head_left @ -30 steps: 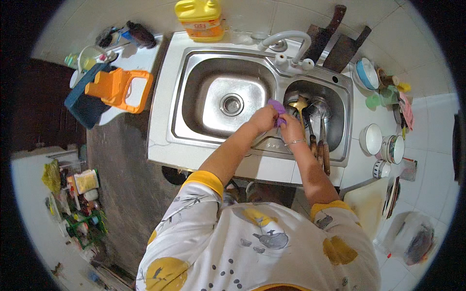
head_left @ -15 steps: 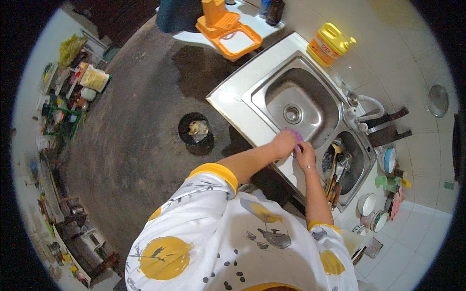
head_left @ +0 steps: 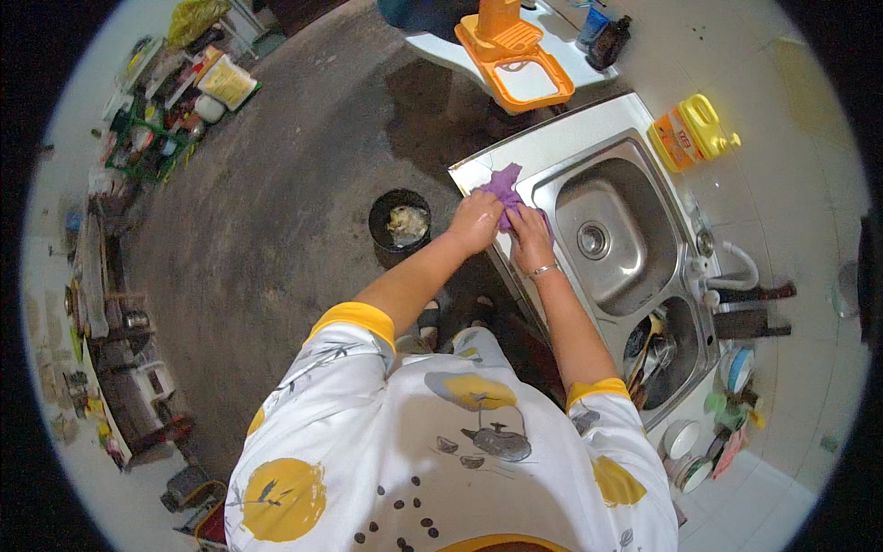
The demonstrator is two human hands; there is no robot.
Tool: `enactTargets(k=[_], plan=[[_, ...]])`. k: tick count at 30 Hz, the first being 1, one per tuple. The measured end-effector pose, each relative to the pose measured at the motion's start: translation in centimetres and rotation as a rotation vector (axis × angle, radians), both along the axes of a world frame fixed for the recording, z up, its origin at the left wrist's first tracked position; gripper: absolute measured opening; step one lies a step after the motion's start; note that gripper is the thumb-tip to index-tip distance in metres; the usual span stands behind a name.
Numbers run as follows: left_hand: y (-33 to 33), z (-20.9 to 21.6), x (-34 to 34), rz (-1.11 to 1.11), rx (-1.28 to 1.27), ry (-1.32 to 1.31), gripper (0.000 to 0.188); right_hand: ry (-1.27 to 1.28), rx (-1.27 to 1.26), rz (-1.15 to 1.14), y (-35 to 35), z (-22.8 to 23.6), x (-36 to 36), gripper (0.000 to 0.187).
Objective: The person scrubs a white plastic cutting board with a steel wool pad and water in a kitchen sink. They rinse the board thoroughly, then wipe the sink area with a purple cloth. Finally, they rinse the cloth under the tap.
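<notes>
A crumpled purple cloth (head_left: 504, 181) lies on the white counter edge (head_left: 480, 171), left of the steel sink (head_left: 614, 191). My left hand (head_left: 475, 223) is closed on the cloth's near left side. Beside it, my right hand (head_left: 531, 241) grips the cloth's right side, its fingers bent into the folds. A bracelet circles my right wrist. Parts of the cloth are hidden under both hands.
A smaller basin (head_left: 676, 363) holds ladles and other utensils. The yellow jug (head_left: 685, 133) stands behind the sink, near the faucet (head_left: 740, 267). A black bucket (head_left: 384, 213) with scraps sits on the floor. An orange rack (head_left: 515, 69) is at the back.
Both hands have moved with the purple cloth from the sink's front edge to the counter on its left. The cloth is now more spread out. The view has shifted.
</notes>
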State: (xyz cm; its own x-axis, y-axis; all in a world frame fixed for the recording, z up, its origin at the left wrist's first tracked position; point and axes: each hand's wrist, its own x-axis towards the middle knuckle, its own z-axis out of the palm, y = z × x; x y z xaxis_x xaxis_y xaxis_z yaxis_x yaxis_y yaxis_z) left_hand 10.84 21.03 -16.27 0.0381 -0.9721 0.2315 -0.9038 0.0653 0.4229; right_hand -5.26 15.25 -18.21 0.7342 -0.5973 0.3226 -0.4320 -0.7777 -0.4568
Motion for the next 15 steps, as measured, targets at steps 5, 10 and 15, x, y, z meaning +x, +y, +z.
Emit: enactTargets(k=[5,10,15], plan=[[-1.6,0.1,2.0,0.155,-0.140,-0.072,0.031,0.090,-0.055,0.103,-3.8,1.1,2.4,0.045],[-3.9,0.4,2.6,0.286,0.074,-0.030,0.033,-0.013,0.033,-0.024,-8.7,3.8,3.7,0.044],[-1.3,1.0,0.3,0.427,0.039,0.241,0.036,-0.161,-0.174,0.124,-12.4,4.8,3.9,0.023]])
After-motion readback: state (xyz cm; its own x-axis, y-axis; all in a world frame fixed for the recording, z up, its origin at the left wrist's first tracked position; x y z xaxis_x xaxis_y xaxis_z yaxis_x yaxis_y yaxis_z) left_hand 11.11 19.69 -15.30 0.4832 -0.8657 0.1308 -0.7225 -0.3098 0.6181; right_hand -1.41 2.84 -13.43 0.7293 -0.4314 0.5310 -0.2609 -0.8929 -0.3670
